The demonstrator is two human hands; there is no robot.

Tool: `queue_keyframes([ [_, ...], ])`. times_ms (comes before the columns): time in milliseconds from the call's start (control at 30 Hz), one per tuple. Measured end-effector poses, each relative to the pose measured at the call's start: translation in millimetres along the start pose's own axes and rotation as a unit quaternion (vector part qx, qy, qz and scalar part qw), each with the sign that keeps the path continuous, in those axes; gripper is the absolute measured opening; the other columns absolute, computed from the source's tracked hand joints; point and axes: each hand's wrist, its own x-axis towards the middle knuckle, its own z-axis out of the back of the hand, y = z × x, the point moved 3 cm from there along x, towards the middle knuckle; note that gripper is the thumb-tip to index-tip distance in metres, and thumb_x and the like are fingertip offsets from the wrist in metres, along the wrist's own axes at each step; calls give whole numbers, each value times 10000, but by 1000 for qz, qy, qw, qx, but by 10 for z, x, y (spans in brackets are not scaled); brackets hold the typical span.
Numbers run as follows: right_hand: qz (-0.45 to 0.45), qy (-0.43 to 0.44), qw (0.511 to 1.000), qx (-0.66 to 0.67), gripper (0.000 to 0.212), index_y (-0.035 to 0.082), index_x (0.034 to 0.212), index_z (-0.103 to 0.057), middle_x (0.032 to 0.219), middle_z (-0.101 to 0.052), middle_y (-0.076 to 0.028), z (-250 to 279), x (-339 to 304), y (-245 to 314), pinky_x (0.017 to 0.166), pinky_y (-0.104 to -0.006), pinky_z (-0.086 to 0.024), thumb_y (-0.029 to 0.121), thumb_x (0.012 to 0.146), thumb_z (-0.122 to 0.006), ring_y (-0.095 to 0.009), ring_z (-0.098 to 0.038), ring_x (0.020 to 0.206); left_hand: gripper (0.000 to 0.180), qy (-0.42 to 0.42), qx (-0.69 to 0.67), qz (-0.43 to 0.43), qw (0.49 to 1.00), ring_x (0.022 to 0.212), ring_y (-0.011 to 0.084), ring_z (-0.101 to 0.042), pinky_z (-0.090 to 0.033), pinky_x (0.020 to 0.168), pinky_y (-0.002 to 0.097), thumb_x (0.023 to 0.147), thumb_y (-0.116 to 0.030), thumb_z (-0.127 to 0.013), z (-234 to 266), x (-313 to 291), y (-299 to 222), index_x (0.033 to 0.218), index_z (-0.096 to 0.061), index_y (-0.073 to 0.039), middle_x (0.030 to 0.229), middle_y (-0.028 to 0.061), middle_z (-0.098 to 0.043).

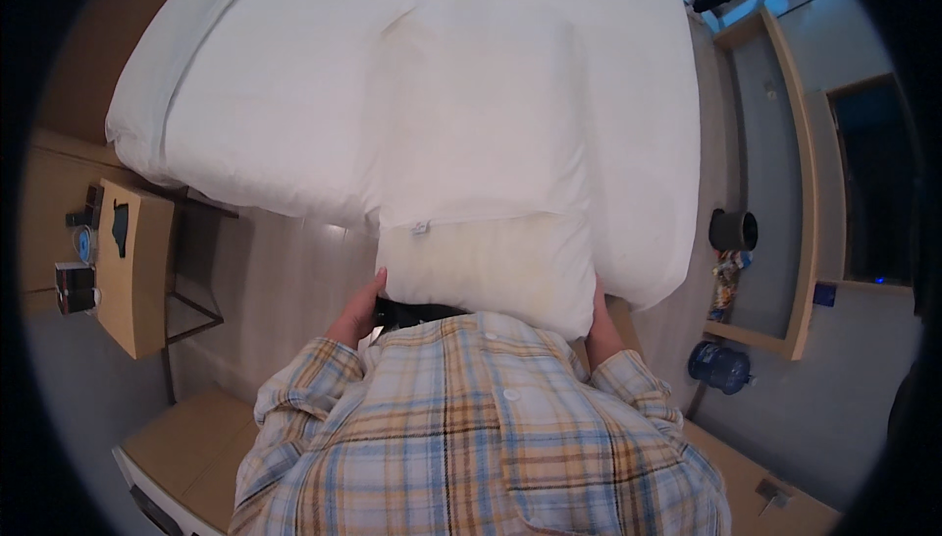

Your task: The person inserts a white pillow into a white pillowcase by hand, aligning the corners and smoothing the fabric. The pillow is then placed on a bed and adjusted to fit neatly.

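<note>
A white pillow (471, 266) lies in front of my body, its near end bare, slightly yellowed and reaching past the edge of the bed. A white pillowcase (481, 134) covers its far part, and the case's opening runs across the pillow beside a small tag (420, 229). My left hand (361, 312) grips the pillow's near left side, thumb along the edge. On the near right side, my right hand (606, 328) holds the opposite edge. The pillow hides most fingers of both hands.
The bed (648, 143) has white bedding, with another white pillow (201, 35) at far left. A wooden bedside table (142, 261) stands left. Along the right wall are a dark bin (734, 230), a blue water jug (721, 367) and a wooden frame (807, 183).
</note>
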Motion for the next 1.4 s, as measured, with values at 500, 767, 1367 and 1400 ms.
queue_keyframes([
  [500,-25,242,969,31,617,90,1385,-353,1368,-438,-116,-1247,-781,47,1040,-469,-324,504,931,-412,-285,-414,1251,485,206,107,-198,952,972,209,-610,-486,851,331,829,-229,-677,-1635,-642,-1442,1190,-532,60,1104,128,-624],
  [767,51,138,961,232,554,93,1376,-344,1396,-401,-103,-1981,-468,1137,1078,-450,-253,432,947,-437,-293,-383,1277,346,263,183,-304,897,1056,169,-551,-389,967,331,885,-299,-569,-1606,-428,-1499,1060,-639,-10,1112,72,-623],
  [1367,-17,118,961,250,393,62,1235,-463,1197,-554,-83,-1968,-487,1249,936,-403,-438,217,874,-476,-237,-546,1080,616,-128,865,-329,357,1379,257,-258,-207,1132,403,845,-326,-508,-1832,597,-1219,1426,-344,-202,1481,72,-318],
  [1400,-24,114,959,260,380,54,1224,-474,1187,-559,-84,-1961,-457,1185,925,-403,-449,199,873,-478,-234,-553,1067,573,-105,798,-416,422,1326,265,-326,-257,1096,418,818,-323,-539,-1827,480,-1123,1361,-415,-188,1405,87,-394],
])
